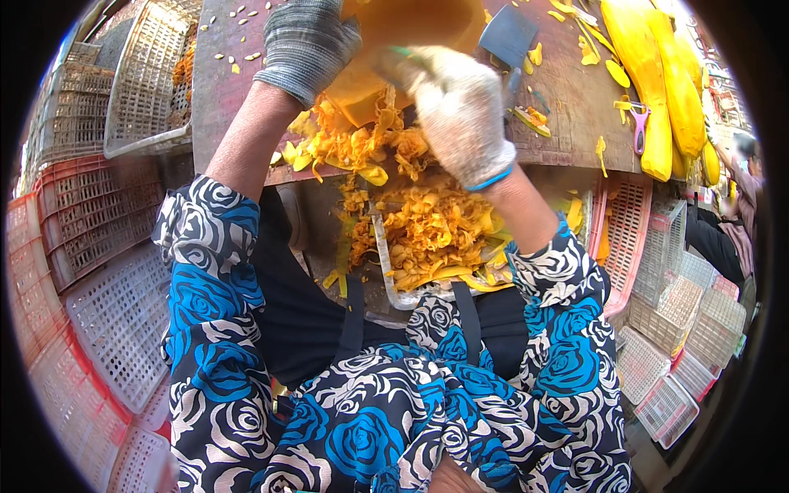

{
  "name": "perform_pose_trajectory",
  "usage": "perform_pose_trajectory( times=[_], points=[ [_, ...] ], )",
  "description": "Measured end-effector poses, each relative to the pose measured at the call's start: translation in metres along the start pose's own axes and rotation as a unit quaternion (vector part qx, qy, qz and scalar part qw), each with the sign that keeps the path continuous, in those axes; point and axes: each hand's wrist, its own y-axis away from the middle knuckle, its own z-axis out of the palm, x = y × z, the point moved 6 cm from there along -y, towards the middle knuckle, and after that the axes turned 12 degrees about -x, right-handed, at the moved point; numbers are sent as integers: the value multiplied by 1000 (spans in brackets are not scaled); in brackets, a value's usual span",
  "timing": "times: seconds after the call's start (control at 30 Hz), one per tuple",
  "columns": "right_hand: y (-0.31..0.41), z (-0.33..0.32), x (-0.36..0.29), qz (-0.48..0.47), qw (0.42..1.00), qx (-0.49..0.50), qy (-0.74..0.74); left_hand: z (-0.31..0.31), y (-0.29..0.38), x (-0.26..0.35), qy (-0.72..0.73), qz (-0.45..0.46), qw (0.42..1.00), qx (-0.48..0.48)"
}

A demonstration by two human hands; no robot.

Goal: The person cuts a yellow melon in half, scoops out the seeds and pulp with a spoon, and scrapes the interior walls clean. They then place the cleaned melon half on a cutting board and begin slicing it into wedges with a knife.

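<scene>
A large orange pumpkin piece point(425, 21) lies at the top middle of a wooden table point(567, 117). My left hand point(305, 49), in a grey knitted glove, rests against the piece's left side. In a pale work glove, my right hand point(462, 111) is closed around a blurred tool with a greenish part, at the hollow of the piece; its working end cannot be made out. Stringy orange pulp point(345, 142) hangs over the table's near edge. Below, a light plastic crate point(385, 259) holds a heap of pulp and peel point(437, 234).
A wide flat blade point(508, 37) lies right of the pumpkin. Peeled yellow squashes point(653, 80) and a purple-handled peeler point(640, 129) are at the table's right. Seeds point(231, 60) dot the left. Plastic crates point(117, 320) stand on both sides; a person point(733, 228) is far right.
</scene>
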Motion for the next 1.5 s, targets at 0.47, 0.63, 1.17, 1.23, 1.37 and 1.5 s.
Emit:
perform_pose_trajectory(
  times=[0.47, 0.63, 1.17, 1.23, 1.37, 1.5],
  points=[
    [2, 43, -7, -50, 979, -101, 167, 7, 3, -6, 10, 12, 1000, 1],
    [-3, 17, 11, -48, 999, 5, 2, 7, -1, -9, 16, -13, 1000, -5],
    [-6, 42, -21, -58, 987, -124, 79, 11, 10, -31, 32, -27, 999, 15],
    [-18, 26, 5, 2, 996, -89, 16, 13, 4, -31, 57, -58, 997, -11],
    [-36, 50, 49, 38, 975, -86, 203, 26, 9, -46, 4, -63, 998, 31],
    [-34, 63, 18, 16, 971, -113, 209, 38, 17, -63, -10, 47, 995, 82]
  ],
)
